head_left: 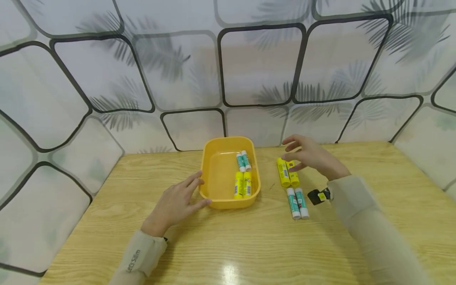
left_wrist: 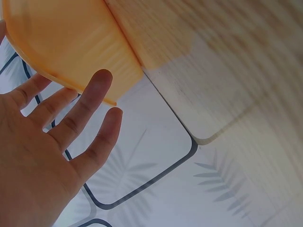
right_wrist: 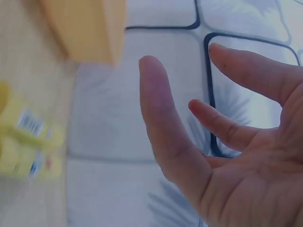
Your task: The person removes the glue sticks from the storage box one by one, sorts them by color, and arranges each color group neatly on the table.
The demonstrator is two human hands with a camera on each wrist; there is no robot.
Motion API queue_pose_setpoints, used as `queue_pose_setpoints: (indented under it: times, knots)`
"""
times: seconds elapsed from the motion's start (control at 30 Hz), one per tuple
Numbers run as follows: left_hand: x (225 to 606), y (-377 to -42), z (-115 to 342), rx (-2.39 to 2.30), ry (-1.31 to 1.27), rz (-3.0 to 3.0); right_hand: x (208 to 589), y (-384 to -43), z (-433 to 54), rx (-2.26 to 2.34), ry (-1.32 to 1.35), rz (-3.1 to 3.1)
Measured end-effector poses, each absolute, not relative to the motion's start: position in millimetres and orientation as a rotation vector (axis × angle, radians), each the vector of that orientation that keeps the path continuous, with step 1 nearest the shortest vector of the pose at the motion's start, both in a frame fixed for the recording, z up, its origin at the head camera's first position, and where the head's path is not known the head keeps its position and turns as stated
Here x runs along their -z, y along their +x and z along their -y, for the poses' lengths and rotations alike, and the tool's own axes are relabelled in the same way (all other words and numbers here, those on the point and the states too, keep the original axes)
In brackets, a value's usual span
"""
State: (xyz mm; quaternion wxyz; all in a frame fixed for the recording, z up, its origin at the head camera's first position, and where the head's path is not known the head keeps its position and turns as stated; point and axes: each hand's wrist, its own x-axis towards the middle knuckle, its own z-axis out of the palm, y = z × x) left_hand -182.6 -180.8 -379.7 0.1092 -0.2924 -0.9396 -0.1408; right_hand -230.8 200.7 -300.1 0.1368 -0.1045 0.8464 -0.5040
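My left hand (head_left: 175,205) rests its fingertips along the left rim of a yellow plastic basket (head_left: 219,174), fingers spread. Inside the basket, against its right wall, lie two teal-and-white glue sticks (head_left: 244,161) with two yellow glue sticks (head_left: 243,185) in front of them. To the right of the basket another yellow pair of glue sticks (head_left: 284,172) lies side by side on the table. My right hand (head_left: 313,157) hovers over that pair, partly covering it, its fingers loosely bent and holding nothing; the right wrist view shows its empty palm side.
A second teal-and-white pair of glue sticks (head_left: 297,203) lies just in front of the yellow pair on the wooden table (head_left: 228,241). A patterned white cloth backdrop (head_left: 260,67) rises behind the table and at both sides. A small black strap piece (head_left: 318,196) hangs at the right cuff.
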Motion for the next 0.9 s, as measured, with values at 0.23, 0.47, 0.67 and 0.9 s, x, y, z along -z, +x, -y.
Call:
queue_pose_setpoints:
  times: [0.23, 0.47, 0.67, 0.9]
  knots:
    - [379.8, -182.9, 179.7, 0.414, -0.858, 2.755, 293.4, -252.6, -163.8, 1.543, -0.271, -2.351]
    - [380.0, -183.8, 179.4, 0.407, -0.859, 2.744, 295.4, -268.9, -134.3, 1.611, -0.295, -2.253]
    - [381.6, -183.1, 180.8, 0.411, -0.854, 2.744, 292.9, -281.5, -110.6, 1.581, -0.263, -2.244]
    - [381.7, -183.1, 180.2, 0.418, -0.862, 2.732, 289.2, -297.0, -90.5, 1.53, -0.146, -2.271]
